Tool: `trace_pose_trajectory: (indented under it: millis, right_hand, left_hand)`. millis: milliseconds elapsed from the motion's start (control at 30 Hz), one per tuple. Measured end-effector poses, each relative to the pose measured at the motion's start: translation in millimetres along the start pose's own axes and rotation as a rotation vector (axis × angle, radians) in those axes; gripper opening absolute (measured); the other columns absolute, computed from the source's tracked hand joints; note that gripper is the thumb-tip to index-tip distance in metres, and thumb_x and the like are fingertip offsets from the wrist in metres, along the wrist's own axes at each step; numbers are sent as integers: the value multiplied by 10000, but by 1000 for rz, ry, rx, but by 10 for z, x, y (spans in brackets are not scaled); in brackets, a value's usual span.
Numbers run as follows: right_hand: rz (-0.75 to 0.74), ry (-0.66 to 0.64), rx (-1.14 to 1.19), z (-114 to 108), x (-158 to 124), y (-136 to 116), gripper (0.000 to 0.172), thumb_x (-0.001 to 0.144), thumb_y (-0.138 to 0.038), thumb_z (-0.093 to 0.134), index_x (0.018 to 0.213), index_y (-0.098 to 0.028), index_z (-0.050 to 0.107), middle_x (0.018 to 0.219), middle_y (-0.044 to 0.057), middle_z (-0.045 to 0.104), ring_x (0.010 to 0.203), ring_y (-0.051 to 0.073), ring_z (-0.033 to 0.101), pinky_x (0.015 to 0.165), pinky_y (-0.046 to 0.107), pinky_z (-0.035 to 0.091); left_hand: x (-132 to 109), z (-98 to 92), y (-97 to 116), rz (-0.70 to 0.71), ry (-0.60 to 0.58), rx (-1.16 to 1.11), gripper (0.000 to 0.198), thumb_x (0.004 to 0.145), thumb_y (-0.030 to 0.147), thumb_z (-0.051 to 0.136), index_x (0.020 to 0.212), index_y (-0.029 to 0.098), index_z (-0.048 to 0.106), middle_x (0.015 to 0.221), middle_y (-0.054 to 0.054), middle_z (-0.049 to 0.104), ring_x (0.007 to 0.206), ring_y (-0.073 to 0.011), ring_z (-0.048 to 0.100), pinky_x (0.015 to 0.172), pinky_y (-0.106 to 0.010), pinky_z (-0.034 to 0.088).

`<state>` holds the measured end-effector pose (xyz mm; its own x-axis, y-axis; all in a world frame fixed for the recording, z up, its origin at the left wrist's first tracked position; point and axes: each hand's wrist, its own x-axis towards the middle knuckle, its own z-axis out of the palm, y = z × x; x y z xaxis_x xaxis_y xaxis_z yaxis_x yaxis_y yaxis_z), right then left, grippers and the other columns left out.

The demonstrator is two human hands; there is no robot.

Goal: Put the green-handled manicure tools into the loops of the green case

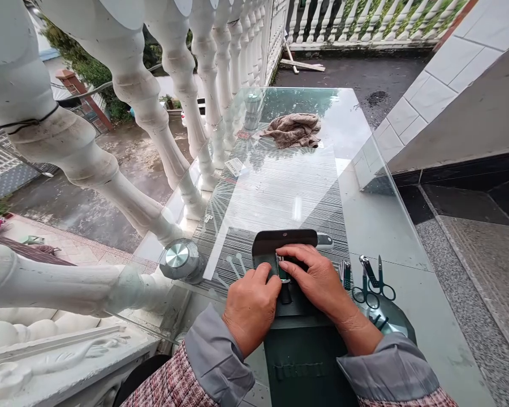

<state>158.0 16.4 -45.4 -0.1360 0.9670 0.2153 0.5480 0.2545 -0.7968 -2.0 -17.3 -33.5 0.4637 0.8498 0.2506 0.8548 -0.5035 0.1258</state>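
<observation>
Thumb and fingers drawn narrow, the right hand (pixel 311 274) grips a small metal tool (pixel 284 275) over an open dark green case (pixel 294 353), its wrist angled in from the right. The left hand (pixel 251 299) bends knuckles-up beside it, fingers curled at the case; whether it grasps anything cannot be told. Near right on the glass tabletop (pixel 411 316) lie a nail clipper (pixel 368 269) and scissors (pixel 380 277); a brown cloth (pixel 294 131) sits crumpled at the far end.
</observation>
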Motion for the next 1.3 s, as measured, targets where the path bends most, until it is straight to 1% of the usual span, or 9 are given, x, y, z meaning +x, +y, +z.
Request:
trace_pose_trajectory:
  millis: [167,400,533,667,800,867,967,1167,1300]
  right_hand:
    - [-53,-144,-15,-28,-30,-42,185,852,-209,494,879,-241,673,894,26,675,892,182,586,826,362,483]
    - [-130,-110,-136,-77,-71,-62,289,913,-224,378,1077,-236,616,973,53,646,921,174,590,829,357,502]
    - [-199,95,-248,-286,-185,-162,334,910,-204,373,1190,-249,551,1127,53,622,1089,199,532,969,427,420]
    - [-64,331,-331,-566,-402,-206,314,896,-284,420,1177,-258,559,1121,64,621,1066,224,548,946,443,421]
    - [258,578,-240,-754,-579,13,392,853,-388,480,1211,-239,532,1117,75,622,953,215,600,892,447,452]
    - [342,650,-138,-828,-623,179,446,828,-406,511,1233,-220,512,1113,83,621,958,208,598,884,439,460]
    - [393,734,-72,-924,-654,391,474,805,-413,540,1231,-206,512,1106,91,622,971,205,585,875,436,464]
    - [496,628,-139,-972,-666,518,371,794,-432,516,1061,-193,610,947,82,672,801,198,618,736,374,493]
    - [425,469,-315,-925,-688,485,243,793,-425,521,834,-218,642,777,26,674,669,167,602,656,299,463]
  left_hand:
    - [5,13,7,-7,5,3,102,827,119,544,819,220,553,887,12,593,701,-153,524,536,-262,367]
    - [10,28,11,0,-7,9,112,827,110,548,771,207,544,811,1,573,685,-158,513,528,-262,360]
    - [19,2,20,4,-17,-2,148,879,174,530,733,195,510,750,-4,540,684,-157,513,548,-256,379]
    - [6,-23,30,-41,-14,-18,81,889,205,531,816,193,497,753,8,528,668,-151,512,541,-243,402]
    - [-4,-12,43,5,61,0,139,833,110,569,931,192,516,984,-25,565,828,-167,552,633,-243,467]
    - [5,2,57,55,85,-1,208,821,115,587,1011,174,525,1083,-62,547,921,-192,548,727,-274,494]
    - [35,17,82,99,52,37,269,819,150,602,1078,138,532,1029,-89,559,921,-226,553,724,-316,517]
    - [72,-9,101,141,143,66,197,865,178,544,1054,126,566,1045,-125,531,979,-252,515,803,-355,501]
    - [58,-15,119,368,199,36,149,912,145,461,997,123,581,985,-99,553,883,-200,518,794,-323,482]
